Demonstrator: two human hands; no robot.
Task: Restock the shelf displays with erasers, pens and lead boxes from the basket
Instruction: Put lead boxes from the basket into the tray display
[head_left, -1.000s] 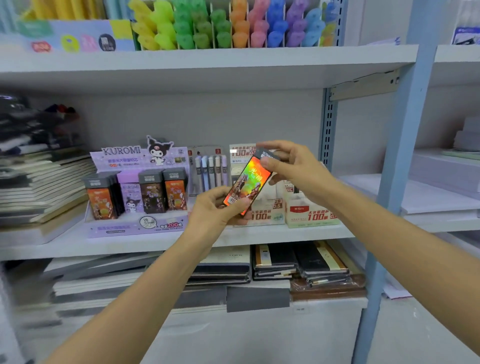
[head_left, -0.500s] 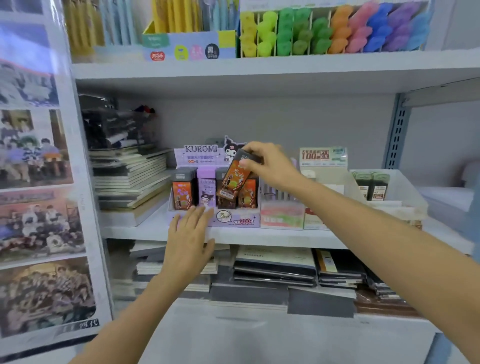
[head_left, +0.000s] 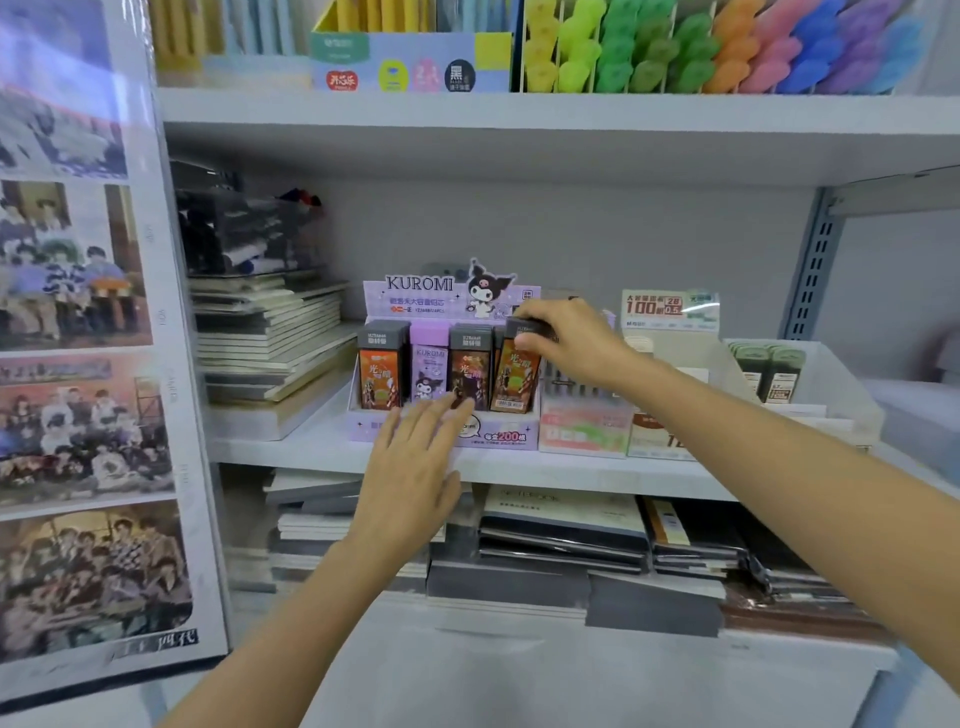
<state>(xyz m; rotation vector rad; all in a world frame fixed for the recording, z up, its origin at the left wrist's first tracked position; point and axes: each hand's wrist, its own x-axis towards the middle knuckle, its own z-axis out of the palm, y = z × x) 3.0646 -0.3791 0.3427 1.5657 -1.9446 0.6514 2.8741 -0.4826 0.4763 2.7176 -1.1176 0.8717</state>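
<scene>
A purple Kuromi display box (head_left: 506, 439) stands on the middle shelf with several upright lead boxes in a row. My right hand (head_left: 566, 340) pinches the dark cap of an orange lead box (head_left: 514, 379), which stands in the rightmost slot of the front row. My left hand (head_left: 415, 462) has straight, spread fingers that touch the front of the display box, below the middle lead boxes. The basket is out of view.
Stacked notebooks (head_left: 270, 338) lie left of the display. To its right are a pink-green carton (head_left: 584, 431) and a white bin (head_left: 831, 384) with green-capped boxes. Coloured highlighters (head_left: 727, 47) fill the upper shelf. A photo poster (head_left: 78, 364) stands at far left.
My left hand let go of the orange lead box and moved down to the display's front. My right hand carried the box left and lowered it upright into the rightmost slot.
</scene>
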